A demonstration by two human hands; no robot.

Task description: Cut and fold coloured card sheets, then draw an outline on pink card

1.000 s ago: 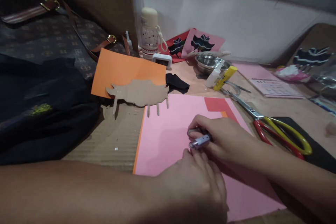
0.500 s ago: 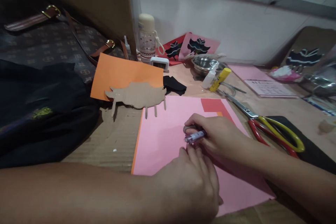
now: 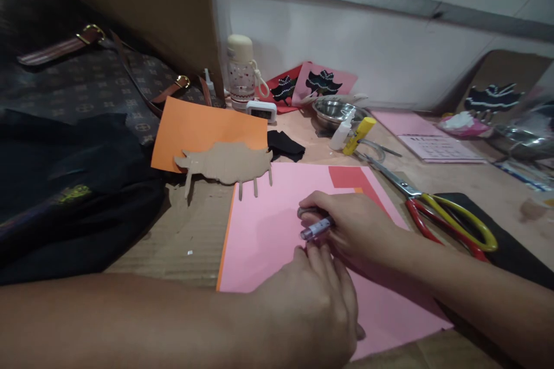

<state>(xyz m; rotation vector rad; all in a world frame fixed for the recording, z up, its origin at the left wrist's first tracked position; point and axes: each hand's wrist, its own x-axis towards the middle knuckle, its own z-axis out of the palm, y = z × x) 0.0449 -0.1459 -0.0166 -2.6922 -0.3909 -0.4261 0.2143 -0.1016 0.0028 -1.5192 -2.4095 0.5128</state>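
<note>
My right hand (image 3: 361, 222) is closed around a pen (image 3: 317, 228) with a pale purple, see-through barrel. The pen's near end points left, and its tip is hidden by the hand. Beneath lies a sheet of pink paper (image 3: 259, 230), with red paper (image 3: 346, 177) showing at its far right corner and an orange edge along its left side. My left hand (image 3: 311, 300) rests palm down on the pink sheet, fingers stretched toward the right hand and holding nothing. A cut cardboard shape (image 3: 229, 162) with thin legs overlaps the sheet's far left corner.
Scissors (image 3: 409, 189) with red and yellow handles lie right of the sheet. Behind it stand a glue stick (image 3: 359, 135), a white squeeze bottle (image 3: 341, 131), a metal bowl (image 3: 331, 113) and a drink bottle (image 3: 241, 72). Orange paper (image 3: 208, 130) and dark cloth (image 3: 78, 196) are at left.
The whole view has shifted slightly, so things sit a little lower and to the left on the right side. Both hands and the pen keep nearly the same place on the pink paper.
</note>
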